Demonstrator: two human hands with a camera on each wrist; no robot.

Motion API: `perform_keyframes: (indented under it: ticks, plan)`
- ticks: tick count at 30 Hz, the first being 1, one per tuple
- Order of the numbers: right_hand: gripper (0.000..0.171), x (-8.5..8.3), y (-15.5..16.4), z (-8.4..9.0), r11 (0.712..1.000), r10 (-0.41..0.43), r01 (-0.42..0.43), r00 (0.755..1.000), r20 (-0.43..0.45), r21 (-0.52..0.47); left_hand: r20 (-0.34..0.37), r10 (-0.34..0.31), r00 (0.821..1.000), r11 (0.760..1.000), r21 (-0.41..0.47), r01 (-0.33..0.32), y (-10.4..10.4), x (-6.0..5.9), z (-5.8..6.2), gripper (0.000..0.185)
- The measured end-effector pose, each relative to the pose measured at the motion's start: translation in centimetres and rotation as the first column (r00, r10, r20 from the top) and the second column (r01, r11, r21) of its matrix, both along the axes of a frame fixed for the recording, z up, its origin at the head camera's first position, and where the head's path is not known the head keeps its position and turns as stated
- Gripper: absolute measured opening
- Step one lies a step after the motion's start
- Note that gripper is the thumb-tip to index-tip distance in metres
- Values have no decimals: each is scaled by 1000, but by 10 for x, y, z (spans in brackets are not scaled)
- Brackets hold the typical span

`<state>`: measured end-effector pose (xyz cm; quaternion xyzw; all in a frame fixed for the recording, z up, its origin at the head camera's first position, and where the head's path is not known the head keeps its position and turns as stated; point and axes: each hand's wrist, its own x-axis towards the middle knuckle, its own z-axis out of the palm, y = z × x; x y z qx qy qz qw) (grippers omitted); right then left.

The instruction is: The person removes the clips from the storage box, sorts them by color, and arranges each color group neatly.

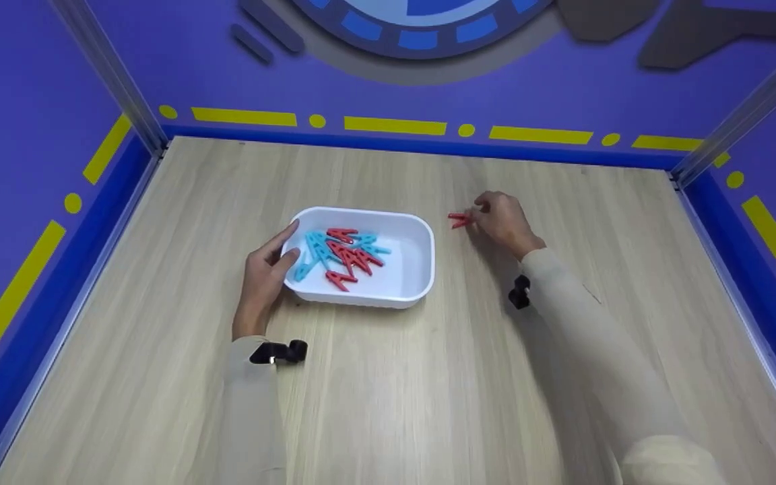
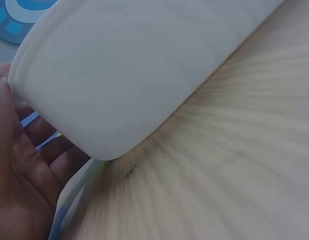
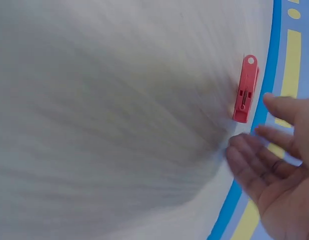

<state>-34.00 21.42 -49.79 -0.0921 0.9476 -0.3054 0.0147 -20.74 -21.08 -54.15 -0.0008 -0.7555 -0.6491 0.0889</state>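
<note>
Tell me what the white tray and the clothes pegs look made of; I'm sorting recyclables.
White tray: likely plastic, smooth matt finish, rounded moulded corners, thin rim. Red peg by the right hand: seemingly moulded plastic, uniform colour, small hole at one end. The spring's metal cannot be confirmed.

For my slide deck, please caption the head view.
Left hand steadies a white tray of clothespins; right hand reaches a red clothespin.

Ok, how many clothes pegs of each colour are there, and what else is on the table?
Red pegs: about 5, 4 in the pile and 1 loose on the table
Blue pegs: about 4
White tray: 1
Total: about 10; the pile overlaps
</note>
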Motion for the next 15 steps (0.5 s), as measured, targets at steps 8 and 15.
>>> perform_keyframes:
  ticks: [8, 15]
  plan:
    - [35, 4, -11, -2, 994, -106, 109, 988, 111, -21, 9, 3, 1000, 1000, -11, -3, -1, 0, 0, 48]
    - [33, 2, -18, -4, 991, -90, 103, 986, 140, -86, 10, 5, 1000, 1000, -2, -5, -1, 0, 0, 47]
